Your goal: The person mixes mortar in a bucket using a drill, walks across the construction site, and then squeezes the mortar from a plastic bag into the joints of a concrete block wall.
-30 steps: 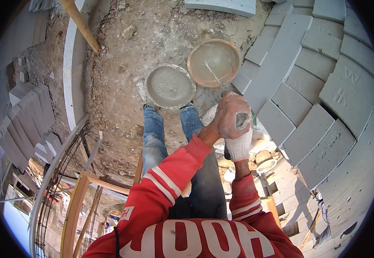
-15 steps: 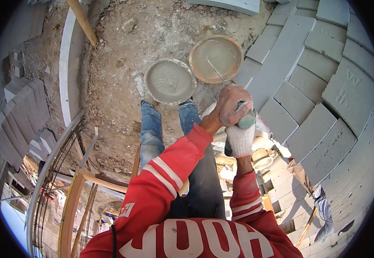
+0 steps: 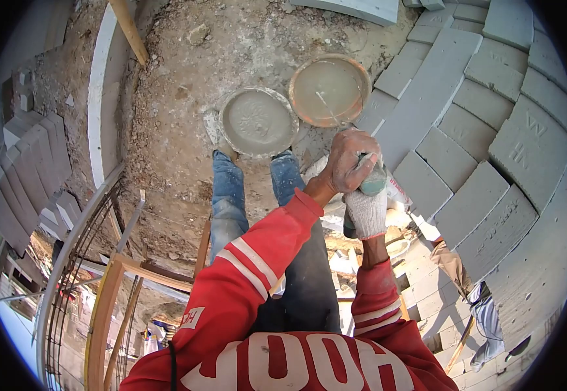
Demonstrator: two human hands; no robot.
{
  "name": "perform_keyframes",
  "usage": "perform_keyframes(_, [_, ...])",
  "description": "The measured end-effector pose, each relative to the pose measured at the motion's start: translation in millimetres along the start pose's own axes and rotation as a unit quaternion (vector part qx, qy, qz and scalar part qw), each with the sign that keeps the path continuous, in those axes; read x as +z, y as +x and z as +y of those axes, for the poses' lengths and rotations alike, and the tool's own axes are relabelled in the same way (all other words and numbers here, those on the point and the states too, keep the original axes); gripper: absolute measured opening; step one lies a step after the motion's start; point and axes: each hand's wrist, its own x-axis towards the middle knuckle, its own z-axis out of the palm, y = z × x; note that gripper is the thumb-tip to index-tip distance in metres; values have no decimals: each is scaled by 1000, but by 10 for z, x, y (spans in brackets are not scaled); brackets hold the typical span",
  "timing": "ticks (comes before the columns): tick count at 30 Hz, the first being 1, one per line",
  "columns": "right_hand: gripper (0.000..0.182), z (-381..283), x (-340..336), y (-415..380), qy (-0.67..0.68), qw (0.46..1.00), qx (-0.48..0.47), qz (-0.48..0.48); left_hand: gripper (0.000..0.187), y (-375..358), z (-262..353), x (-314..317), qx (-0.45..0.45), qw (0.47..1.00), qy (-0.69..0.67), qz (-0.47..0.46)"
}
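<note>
My bare left hand (image 3: 355,159), dusted with dried mortar, is closed and pressed against my right hand (image 3: 365,208). The right hand wears a pale knit work glove with a greenish coated part and dark patches. Its fingers are curled and partly covered by the left hand; I cannot make out what the hands grip. Just beyond the left knuckles, a thin pale rod (image 3: 329,106) reaches over the orange-rimmed tub (image 3: 296,114), which holds grey liquid. Close to my feet stands a round tub (image 3: 223,124) of thicker grey mortar.
Stacked grey blocks (image 3: 436,78) line the right side, with more blocks (image 3: 39,153) at the left. A wooden frame (image 3: 110,300) and a curved metal rail with bars (image 3: 61,280) stand lower left. A wooden pole (image 3: 129,31) leans at the upper left.
My hands stay joined in nearly the same place, with only a slight shift of the right forearm to the right. The tubs have not moved.
</note>
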Motion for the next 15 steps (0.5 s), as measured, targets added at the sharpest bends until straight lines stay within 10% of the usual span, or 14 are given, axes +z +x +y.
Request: perform_keyframes(15, [28,-58,-16,-38,-62,997,-24,29,15,-69,-83,64,19,999,-29,31])
